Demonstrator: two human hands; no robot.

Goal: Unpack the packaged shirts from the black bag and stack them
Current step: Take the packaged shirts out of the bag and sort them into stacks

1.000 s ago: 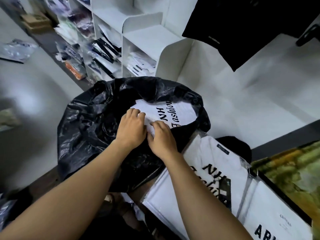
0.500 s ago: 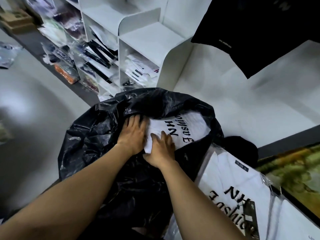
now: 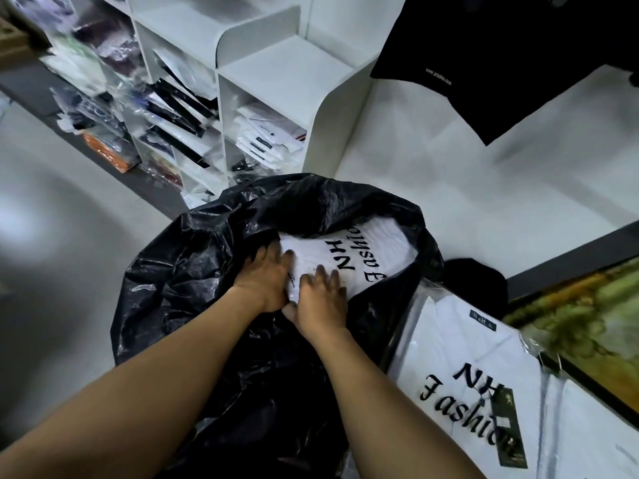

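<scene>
**Figure: Both grips on a packaged shirt in the mouth of the black bag**

Head view, as I read it from the remote station. The black bag point(image 3: 179, 271) stands open in the near centre, its crumpled rim folded outward. In its mouth lies a packaged shirt point(image 3: 366, 257), white and wrapped in clear film, with the black print "NH Fashion" turned away from me.

The left grip point(image 3: 261, 281), a bare hand, rests palm down on the near left corner of that package. Its fingers lie fairly straight and their tips are hidden at a fold of the bag, so I read it as open and pressing rather than clasping. The right grip point(image 3: 321, 302) sits just beside it. Its fingers are bent over the top film and its thumb tucks against the near edge, so it pinches the package. The shirt lies inside the bag, not lifted clear of it.

To the right of the bag, against its side, lies a second packaged shirt point(image 3: 460, 354) with the same print, flat and face up. It overlaps a further package point(image 3: 587, 437) at the near right. I cannot tell what carries them. A dark bundle point(image 3: 480, 281) sits just beyond the second shirt, and a framed picture point(image 3: 587, 316) in green and yellow lies to the right.

At the far left, a white shelf unit point(image 3: 276, 74) holds more bagged garments in its compartments. A black garment point(image 3: 484, 57) hangs at the far right.
</scene>
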